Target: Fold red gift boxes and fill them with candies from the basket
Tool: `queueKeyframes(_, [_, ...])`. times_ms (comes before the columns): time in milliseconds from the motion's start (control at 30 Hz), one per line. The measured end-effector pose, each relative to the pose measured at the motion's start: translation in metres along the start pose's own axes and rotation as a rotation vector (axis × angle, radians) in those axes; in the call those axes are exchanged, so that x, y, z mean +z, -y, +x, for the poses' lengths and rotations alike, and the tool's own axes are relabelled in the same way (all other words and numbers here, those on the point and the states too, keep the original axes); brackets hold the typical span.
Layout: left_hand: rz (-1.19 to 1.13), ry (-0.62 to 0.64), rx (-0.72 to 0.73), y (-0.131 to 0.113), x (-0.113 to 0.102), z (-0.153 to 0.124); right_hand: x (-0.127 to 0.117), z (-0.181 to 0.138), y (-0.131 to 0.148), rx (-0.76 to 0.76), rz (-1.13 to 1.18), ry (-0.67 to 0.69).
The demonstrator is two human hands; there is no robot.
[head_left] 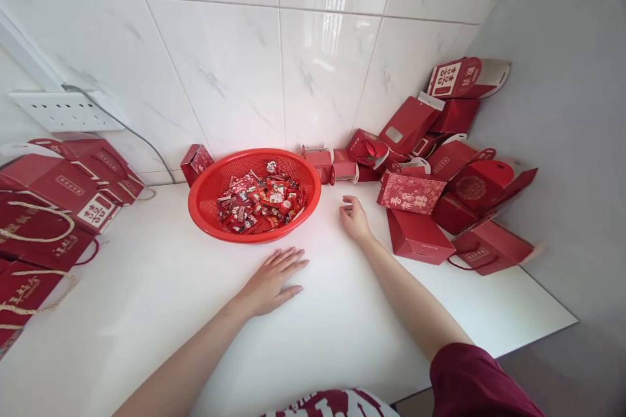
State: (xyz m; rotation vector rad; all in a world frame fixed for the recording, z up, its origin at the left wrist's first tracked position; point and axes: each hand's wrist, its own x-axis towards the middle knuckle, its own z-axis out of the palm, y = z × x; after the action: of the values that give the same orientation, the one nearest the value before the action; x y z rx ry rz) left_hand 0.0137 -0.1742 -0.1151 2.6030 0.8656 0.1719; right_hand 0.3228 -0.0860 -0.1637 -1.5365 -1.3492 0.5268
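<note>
Resting both hands, empty, on the white table (147, 313).
Pressing left hand (274, 277) flat, fingers spread, just short of the red basket (205, 208); holding right hand (355, 218) half-curled, gripping nothing, near the red boxes (418, 234) heaped in the corner. Noting wrapped sweets (261, 202) piled in the basket, none taken up; several boxes gaping open, likely unfilled.
</note>
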Motion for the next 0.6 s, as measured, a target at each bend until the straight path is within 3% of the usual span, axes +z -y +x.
queueKeyframes(133, [-0.002,-0.006,0.002,0.000,0.000,0.000,-0.024,-0.001,0.026,-0.120,-0.104,-0.066])
queueKeyframes(200, [0.001,-0.004,0.000,-0.001,0.000,0.000,-0.058,0.004,0.042,-0.168,-0.192,-0.155])
queueKeyframes(267, [0.007,0.000,-0.004,-0.001,0.000,-0.001,-0.104,0.009,0.053,-0.177,-0.478,-0.329])
queueKeyframes(367, [0.008,-0.003,0.001,0.000,0.000,-0.001,-0.178,0.009,0.049,0.077,-0.746,-0.558])
queueKeyframes(433, [0.006,-0.008,0.006,0.000,0.001,-0.001,-0.219,0.004,0.032,0.377,-0.860,-0.688])
queueKeyframes(500, [0.004,-0.013,0.008,0.000,0.001,-0.001,-0.250,-0.002,0.012,0.630,-0.865,-0.713])
queueKeyframes(600, [0.003,-0.021,0.008,0.000,0.001,-0.002,-0.277,-0.010,-0.014,0.758,-0.813,-0.760])
